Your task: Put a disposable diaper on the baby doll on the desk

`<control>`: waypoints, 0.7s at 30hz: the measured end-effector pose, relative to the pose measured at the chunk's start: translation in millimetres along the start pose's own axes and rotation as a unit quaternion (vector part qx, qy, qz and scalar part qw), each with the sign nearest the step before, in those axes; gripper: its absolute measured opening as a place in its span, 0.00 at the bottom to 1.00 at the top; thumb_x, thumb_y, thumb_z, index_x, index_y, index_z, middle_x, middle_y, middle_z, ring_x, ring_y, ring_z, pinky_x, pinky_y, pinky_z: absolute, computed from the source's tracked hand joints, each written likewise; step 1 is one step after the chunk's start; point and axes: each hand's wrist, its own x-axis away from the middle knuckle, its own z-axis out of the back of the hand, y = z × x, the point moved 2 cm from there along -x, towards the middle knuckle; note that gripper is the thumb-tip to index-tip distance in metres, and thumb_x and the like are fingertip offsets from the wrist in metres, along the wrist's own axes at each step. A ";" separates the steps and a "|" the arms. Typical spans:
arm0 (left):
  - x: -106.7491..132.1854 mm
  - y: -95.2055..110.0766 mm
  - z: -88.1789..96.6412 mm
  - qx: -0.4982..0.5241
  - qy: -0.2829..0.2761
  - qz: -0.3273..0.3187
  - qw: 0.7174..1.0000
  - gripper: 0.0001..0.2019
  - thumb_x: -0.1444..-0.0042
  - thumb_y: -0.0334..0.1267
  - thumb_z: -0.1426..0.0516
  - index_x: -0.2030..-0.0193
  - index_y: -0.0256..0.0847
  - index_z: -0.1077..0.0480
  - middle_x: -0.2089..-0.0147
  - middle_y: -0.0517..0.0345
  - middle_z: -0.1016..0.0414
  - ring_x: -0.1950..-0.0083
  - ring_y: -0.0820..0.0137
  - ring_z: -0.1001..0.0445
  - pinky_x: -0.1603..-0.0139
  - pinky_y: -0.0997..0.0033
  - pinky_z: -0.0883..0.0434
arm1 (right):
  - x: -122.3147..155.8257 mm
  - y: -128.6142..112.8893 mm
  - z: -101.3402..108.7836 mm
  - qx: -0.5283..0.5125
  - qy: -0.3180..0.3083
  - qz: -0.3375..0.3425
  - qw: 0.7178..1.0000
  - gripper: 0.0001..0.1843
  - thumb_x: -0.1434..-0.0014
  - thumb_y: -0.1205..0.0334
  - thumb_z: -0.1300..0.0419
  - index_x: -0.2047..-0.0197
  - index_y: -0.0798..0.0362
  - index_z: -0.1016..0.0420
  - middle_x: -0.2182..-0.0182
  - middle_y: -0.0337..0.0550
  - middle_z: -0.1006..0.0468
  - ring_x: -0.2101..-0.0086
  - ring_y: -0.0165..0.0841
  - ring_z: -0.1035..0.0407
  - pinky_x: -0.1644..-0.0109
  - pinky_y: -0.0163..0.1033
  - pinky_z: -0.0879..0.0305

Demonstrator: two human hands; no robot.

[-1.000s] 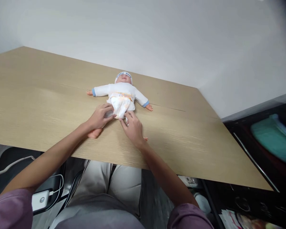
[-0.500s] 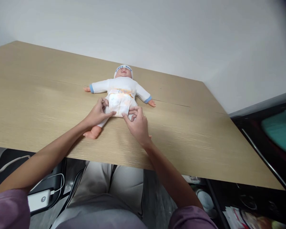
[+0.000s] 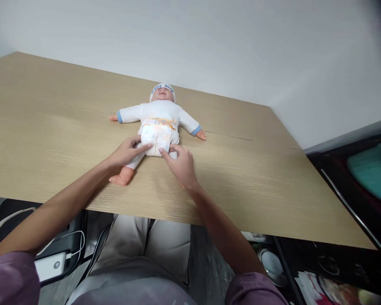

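A baby doll (image 3: 160,114) in a white top and a white cap lies on its back on the wooden table (image 3: 51,127), arms spread. A white diaper (image 3: 157,135) with orange print covers its hips. My left hand (image 3: 127,151) rests on the doll's left thigh, its fingers bent and its fingertips at the diaper's lower edge. My right hand (image 3: 180,163) pinches the diaper's lower right edge and hides the doll's other leg. One bare foot (image 3: 120,178) sticks out below my left hand.
A white wall runs behind the table. Under the table's near edge I see my light trousers (image 3: 152,241), a white power bank (image 3: 49,267) with cables at lower left, and a dark shelf (image 3: 352,178) with a teal thing at the right.
Both hands have stayed at the diaper's lower edge, shifting slightly along it. The diaper now sits flatter and snugger on the doll's hips. The view has tilted a little.
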 end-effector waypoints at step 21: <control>-6.3 -7.3 -1.0 0.037 0.006 0.028 0.999 0.27 0.36 0.66 0.30 0.50 0.41 0.14 0.48 0.47 0.10 0.46 0.51 0.16 0.45 0.54 0.21 | -9.5 12.9 -1.8 -0.158 -0.057 -0.047 0.985 0.28 0.31 0.29 0.36 0.62 0.48 0.19 0.63 0.41 0.17 0.61 0.40 0.26 0.53 0.44 0.29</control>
